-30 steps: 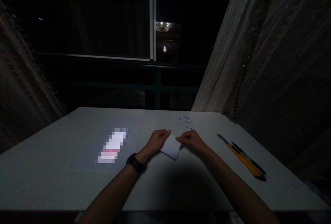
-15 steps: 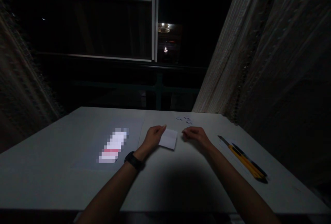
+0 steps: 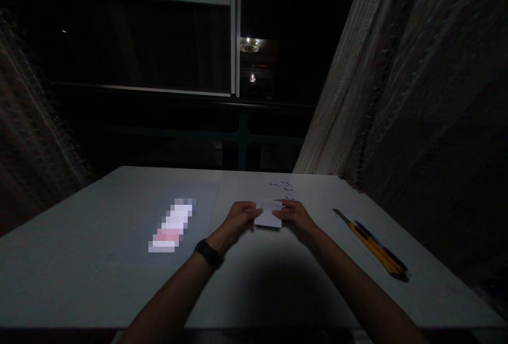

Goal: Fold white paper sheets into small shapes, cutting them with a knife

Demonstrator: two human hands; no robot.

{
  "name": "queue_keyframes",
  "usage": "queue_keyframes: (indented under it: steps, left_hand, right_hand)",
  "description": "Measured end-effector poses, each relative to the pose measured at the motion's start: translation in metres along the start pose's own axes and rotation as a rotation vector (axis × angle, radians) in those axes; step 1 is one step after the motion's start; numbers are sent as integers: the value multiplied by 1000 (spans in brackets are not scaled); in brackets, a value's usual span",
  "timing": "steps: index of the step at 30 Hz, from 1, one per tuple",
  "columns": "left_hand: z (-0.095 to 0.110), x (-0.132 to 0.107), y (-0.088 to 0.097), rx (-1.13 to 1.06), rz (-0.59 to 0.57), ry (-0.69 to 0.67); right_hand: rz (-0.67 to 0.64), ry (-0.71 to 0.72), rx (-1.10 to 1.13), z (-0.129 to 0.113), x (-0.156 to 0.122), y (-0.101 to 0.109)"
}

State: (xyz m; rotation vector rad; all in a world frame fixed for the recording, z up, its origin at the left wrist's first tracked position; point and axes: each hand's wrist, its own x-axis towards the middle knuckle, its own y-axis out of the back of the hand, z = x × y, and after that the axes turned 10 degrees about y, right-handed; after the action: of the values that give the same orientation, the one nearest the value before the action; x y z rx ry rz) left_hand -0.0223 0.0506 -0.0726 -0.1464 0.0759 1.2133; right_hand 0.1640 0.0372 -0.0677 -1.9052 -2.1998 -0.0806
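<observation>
A small white piece of paper (image 3: 269,214) is held just above the pale table (image 3: 278,280), between both hands. My left hand (image 3: 238,219), with a dark watch on its wrist, pinches the paper's left edge. My right hand (image 3: 297,216) pinches its right edge. Both sets of fingers are curled closed on the paper. The scene is very dim.
A yellow utility knife (image 3: 371,245) and a dark pen (image 3: 383,246) lie on the table at the right. Several tiny paper scraps (image 3: 283,185) sit beyond the hands. A blurred white and pink patch (image 3: 172,226) lies on a sheet at the left. Curtains hang on both sides of a dark window.
Half a second ago only my left hand held the paper and my right hand was apart from it. Now my right hand has come back and grips its right edge.
</observation>
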Motion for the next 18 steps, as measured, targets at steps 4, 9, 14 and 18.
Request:
queue_keyframes:
  steps: [4,9,14,18]
  left_hand:
    - [4,-2,2,-190,-51,69]
    - [6,-1,4,-266,-72,147]
    - [8,-4,4,-327,-98,120]
    - [7,-4,1,-316,42,52]
  right_hand:
    - [-38,-75,99,-2,-2,3]
    - [-157,-102,92,-4,-2,9]
    - [-224,39,-46,-6,-1,9]
    - [-273,153,-134,-7,-3,3]
